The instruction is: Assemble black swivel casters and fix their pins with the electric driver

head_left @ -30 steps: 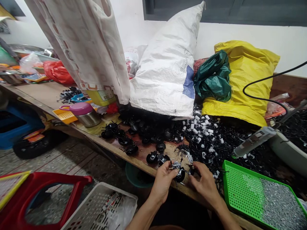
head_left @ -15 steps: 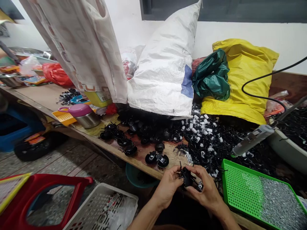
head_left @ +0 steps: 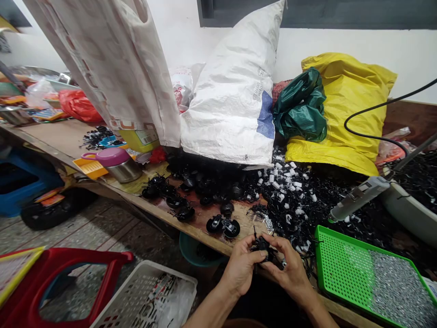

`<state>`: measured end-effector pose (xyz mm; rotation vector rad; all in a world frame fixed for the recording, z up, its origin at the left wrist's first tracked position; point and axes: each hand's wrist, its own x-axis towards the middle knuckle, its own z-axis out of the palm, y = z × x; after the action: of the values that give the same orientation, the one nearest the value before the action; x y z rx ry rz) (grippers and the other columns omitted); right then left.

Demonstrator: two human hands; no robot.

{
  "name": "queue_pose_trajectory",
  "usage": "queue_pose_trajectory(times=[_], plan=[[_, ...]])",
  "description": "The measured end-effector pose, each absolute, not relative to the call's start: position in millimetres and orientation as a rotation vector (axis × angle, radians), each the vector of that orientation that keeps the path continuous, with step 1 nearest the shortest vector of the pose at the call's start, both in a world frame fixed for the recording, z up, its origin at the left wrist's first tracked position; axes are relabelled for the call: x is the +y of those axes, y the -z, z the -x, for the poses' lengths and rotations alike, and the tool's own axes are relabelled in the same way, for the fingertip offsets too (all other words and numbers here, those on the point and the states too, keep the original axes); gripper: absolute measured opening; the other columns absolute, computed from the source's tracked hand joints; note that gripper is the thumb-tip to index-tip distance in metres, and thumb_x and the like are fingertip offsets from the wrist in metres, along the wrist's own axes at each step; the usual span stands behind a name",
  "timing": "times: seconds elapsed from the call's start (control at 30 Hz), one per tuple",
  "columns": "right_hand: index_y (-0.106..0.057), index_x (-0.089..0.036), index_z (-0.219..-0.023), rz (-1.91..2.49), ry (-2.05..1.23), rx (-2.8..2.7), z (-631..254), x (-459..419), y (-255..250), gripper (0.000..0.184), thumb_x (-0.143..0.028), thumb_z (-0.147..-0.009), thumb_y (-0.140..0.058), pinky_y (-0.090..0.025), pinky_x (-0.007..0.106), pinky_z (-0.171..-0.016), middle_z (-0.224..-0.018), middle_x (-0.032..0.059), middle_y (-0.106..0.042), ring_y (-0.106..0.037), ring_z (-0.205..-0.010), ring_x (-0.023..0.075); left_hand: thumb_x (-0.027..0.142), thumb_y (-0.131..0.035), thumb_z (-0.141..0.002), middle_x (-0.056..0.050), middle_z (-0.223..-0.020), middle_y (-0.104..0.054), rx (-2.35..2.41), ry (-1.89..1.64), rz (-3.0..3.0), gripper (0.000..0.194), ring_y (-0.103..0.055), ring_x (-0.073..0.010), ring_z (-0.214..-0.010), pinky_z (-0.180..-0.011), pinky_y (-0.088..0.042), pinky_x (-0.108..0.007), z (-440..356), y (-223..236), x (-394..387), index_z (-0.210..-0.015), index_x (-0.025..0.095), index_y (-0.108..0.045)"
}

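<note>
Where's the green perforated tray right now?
In the head view, the green tray sits at the lower right of the bench, right of the right hand, with a heap of black and white parts just behind it.

Perforated tray (head_left: 341,273) on the workbench (head_left: 58,139), right of heaped parts (head_left: 300,200), sacks (head_left: 232,91) behind

Illumination is bright, even and diffuse with soft shadows, slight specular glare on the steel flask (head_left: 124,171), dark detail lost in the heaped black caster parts (head_left: 205,184), and wide-angle curvature bending the worktop (head_left: 58,139) toward the frame edges.
</note>
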<state>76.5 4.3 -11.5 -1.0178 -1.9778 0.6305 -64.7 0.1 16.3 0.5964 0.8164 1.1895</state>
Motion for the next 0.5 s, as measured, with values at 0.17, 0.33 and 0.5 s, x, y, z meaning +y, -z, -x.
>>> queue_pose_trajectory(times=[0.17,0.33,0.5], plan=[[-0.042,-0.024,-0.105,1.008,-0.692,-1.730,-79.8,2.1,-0.5,0.038,-0.020,-0.072,-0.060,-0.041,0.043,-0.088,-0.124,0.0114,-0.043,-0.045,-0.111,0.0246,0.011,-0.066,-0.058,-0.005,-0.091,-0.062,0.952,-1.257,-0.818,0.031,-0.053,-0.0206,-0.091,-0.083,-0.038,-0.030,74.9,-11.2,1.8,-0.088,0.018,-0.066],[-0.042,-0.022,-0.102,1.115,-1.093,-1.562,-72.5,9.0,-1.8,0.028,-0.026,-0.077,-0.054,-0.047,0.034,-0.080,-0.104,0.0080,-0.056,-0.056,-0.092,0.0180,0.011,-0.062,-0.064,-0.007,-0.097,-0.059,0.950,-1.222,-1.166,0.030,-0.051,-0.0226,-0.098,-0.090,-0.035,-0.034,75.6,-6.9,0.0,-0.091,0.022,-0.067],[-0.048,-0.021,-0.091,1.156,-0.988,-1.649,-68.6,11.5,1.3,0.013,-0.027,-0.080,-0.050,-0.048,0.028,-0.071,-0.084,0.0039,-0.058,-0.057,-0.081,0.0159,0.006,-0.060,-0.061,-0.006,-0.092,-0.060,0.971,-1.201,-1.168,0.034,-0.052,-0.0217,-0.094,-0.086,-0.037,-0.032,71.7,-8.9,-2.5,-0.090,0.021,-0.067]])
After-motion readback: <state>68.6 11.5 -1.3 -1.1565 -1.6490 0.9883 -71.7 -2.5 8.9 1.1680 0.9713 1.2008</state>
